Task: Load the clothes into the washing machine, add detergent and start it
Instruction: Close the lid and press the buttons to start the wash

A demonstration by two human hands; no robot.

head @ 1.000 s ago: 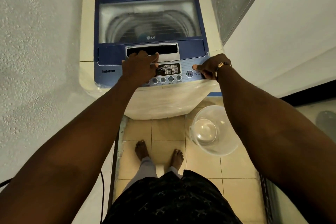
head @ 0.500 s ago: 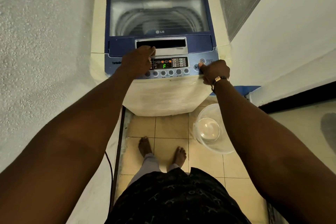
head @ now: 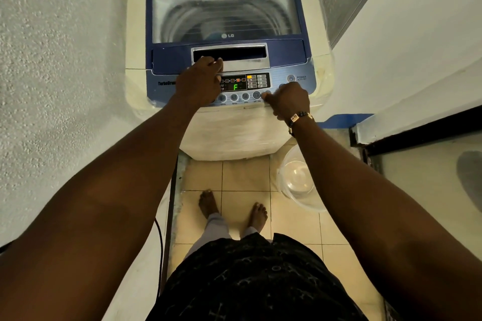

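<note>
Washing machine (head: 227, 65): one, two hands on, perhaps, five buttons (head: 245, 96).

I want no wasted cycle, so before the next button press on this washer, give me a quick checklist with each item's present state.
1. Blue see-through lid shut: ok.
2. Panel powered: ok, the display shows a green F.
3. Right hand at the row of round buttons, fingertip at the right end: ok; which button it is, cannot tell.
4. Left hand clear of the buttons: cannot tell; it covers the panel's left part.
5. Clothes and detergent in the drum: cannot tell through the lid.
6. Clear plastic basin on the tiled floor, away from the feet: ok.
</note>
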